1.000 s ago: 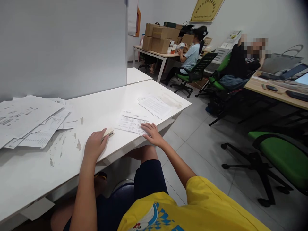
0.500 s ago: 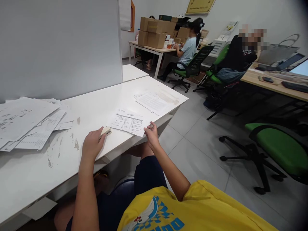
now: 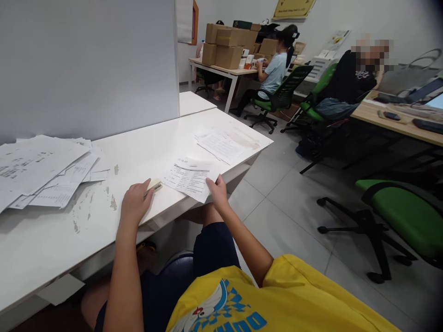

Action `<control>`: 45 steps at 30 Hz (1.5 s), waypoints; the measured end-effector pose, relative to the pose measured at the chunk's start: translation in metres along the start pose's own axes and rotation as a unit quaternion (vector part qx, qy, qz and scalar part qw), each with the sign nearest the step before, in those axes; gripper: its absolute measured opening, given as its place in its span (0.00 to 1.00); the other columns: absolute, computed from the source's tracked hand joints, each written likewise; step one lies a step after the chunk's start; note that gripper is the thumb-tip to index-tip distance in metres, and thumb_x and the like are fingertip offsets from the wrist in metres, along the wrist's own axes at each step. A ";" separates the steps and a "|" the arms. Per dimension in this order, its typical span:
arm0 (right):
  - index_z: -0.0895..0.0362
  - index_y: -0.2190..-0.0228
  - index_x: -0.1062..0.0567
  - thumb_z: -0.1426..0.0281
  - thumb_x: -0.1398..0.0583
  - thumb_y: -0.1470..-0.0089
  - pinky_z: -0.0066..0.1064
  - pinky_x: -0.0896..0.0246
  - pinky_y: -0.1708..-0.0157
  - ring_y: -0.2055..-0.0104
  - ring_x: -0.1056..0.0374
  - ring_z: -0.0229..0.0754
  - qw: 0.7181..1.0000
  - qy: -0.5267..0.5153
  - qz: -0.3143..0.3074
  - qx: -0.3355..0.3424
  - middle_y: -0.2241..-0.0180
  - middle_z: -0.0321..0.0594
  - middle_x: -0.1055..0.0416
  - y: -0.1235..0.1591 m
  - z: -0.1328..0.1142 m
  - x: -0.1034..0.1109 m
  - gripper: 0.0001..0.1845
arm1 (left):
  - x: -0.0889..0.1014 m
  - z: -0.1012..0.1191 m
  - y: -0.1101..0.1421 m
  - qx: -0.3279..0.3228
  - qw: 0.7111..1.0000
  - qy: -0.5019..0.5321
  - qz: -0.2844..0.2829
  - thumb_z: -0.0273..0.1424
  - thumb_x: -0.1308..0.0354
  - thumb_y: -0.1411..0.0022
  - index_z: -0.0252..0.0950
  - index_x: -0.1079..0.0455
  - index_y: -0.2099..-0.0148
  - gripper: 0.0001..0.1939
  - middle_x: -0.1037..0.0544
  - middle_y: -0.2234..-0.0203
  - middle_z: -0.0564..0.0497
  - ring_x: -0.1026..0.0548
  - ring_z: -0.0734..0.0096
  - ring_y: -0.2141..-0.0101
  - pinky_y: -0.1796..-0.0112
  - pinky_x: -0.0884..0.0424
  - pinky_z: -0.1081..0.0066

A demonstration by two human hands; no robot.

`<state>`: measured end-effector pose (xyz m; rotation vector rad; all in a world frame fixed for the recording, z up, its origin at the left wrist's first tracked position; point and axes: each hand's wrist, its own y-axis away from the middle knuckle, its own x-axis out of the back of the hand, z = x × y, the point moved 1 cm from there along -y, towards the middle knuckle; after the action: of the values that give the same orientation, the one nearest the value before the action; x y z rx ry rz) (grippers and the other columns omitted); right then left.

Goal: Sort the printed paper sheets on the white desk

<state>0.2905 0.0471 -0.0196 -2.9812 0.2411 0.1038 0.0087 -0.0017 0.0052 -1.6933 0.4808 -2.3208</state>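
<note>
A: Where did you have the printed sheet (image 3: 191,177)?

B: Near edge of the white bench (image 3: 145,143), its near right corner overhanging. Your right hand (image 3: 217,192) was pinched on that corner, thumb on top.

A: And your left hand (image 3: 134,203)?

B: Well apart from the right, lying over a small cream stapler (image 3: 154,186), fingers curled on it.

A: How would the sheet handle?

B: Light, floppy, likely to crease. The corner grip suited it. The stapler looked rigid and compact; you could hold it around the body.
</note>
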 end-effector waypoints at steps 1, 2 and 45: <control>0.54 0.57 0.29 0.57 0.42 0.46 0.42 0.32 0.55 0.54 0.29 0.50 0.997 0.050 -0.005 0.056 0.56 0.45 0.24 -0.004 -0.009 0.003 0.18 | 0.000 0.000 0.000 0.001 1.000 -0.002 -0.002 0.42 0.57 0.33 0.33 0.33 0.41 0.27 0.22 0.54 0.39 0.28 0.51 0.52 0.51 0.32 0.56; 0.54 0.57 0.29 0.57 0.43 0.44 0.42 0.33 0.53 0.53 0.30 0.50 0.989 0.094 -0.012 0.110 0.56 0.45 0.24 -0.009 -0.018 0.006 0.18 | 0.000 0.001 0.001 0.001 1.000 -0.005 -0.005 0.43 0.57 0.33 0.33 0.33 0.41 0.27 0.22 0.54 0.39 0.28 0.50 0.52 0.51 0.32 0.56; 0.53 0.63 0.24 0.53 0.35 0.52 0.43 0.34 0.50 0.54 0.27 0.51 0.989 -0.039 -0.082 0.115 0.60 0.41 0.21 -0.070 0.005 0.048 0.19 | -0.027 0.080 -0.034 -0.038 0.889 0.452 0.067 0.44 0.45 0.35 0.41 0.42 0.37 0.28 0.30 0.43 0.40 0.29 0.59 0.44 0.46 0.30 0.61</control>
<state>0.3485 0.1084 -0.0182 -2.7459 -0.0027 0.1607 0.0929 0.0289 0.0174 -0.4506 0.8068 -2.8809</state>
